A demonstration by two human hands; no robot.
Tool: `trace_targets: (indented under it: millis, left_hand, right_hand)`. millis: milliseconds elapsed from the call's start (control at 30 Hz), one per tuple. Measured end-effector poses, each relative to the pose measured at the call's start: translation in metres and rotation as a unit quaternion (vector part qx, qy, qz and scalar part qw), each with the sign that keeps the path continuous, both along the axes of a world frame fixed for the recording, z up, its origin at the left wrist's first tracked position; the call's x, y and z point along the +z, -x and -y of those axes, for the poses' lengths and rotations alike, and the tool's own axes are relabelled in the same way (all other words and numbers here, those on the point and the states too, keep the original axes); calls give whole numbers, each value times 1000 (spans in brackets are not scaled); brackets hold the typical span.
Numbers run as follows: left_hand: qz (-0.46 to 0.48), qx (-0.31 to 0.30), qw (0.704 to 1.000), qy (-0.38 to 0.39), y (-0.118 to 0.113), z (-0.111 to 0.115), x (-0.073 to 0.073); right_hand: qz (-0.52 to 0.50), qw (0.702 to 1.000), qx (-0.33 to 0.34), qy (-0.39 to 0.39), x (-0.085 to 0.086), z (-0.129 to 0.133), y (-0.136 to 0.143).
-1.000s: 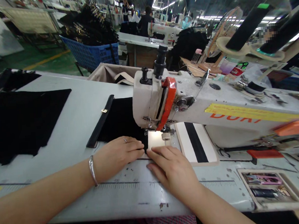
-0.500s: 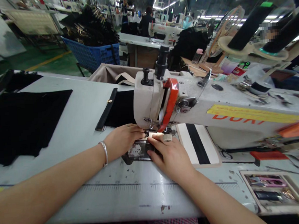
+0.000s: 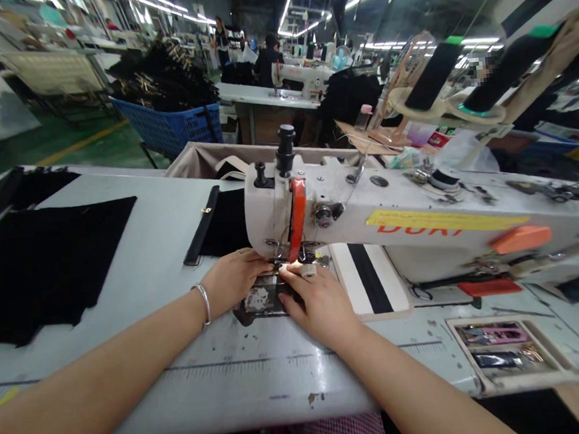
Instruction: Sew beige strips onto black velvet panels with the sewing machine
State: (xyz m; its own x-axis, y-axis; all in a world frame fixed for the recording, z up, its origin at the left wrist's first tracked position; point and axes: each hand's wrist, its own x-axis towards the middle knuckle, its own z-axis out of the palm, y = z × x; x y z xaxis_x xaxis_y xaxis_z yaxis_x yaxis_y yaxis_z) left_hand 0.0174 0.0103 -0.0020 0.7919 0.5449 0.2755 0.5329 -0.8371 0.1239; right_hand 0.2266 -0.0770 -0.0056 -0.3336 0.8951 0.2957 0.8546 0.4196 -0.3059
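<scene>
My left hand (image 3: 237,279), with a silver bangle at its wrist, rests just left of the needle area; its fingers are stretched out and their tips reach the work under the presser foot. Beside it my right hand (image 3: 321,301) lies flat, fingers extended, on a small pale edge of material lit by the lamp. The sewing machine (image 3: 268,205) head stands over both hands and hides most of that work. A cream panel with a black stripe (image 3: 345,283) lies right of the needle. Left of the machine is a black fabric piece (image 3: 227,222) with a dark edge strip and gold-coloured hardware.
Large black fabric pieces (image 3: 57,262) cover the table's left side. A recessed tray (image 3: 510,350) with snips and small tools is at the right. Black thread cones (image 3: 436,75) stand behind the machine. A blue basket (image 3: 172,122) heaped with black pieces is beyond the table.
The view has shifted, so the machine sits a little further left and lower in the picture. Both hands keep nearly the same place by the needle.
</scene>
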Motion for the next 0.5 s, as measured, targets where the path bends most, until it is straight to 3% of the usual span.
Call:
trace_targets:
  millis: [200, 333, 500]
  left_hand:
    - [18, -23, 1000, 5, 3, 2, -7]
    - [29, 1, 1000, -7, 4, 5, -10]
    - [46, 60, 996, -38, 13, 14, -1]
  right_hand:
    - [5, 1000, -4, -22, -2, 6, 2]
    - [-8, 999, -2, -35, -3, 7, 3]
    - [-66, 995, -7, -74, -3, 8, 0]
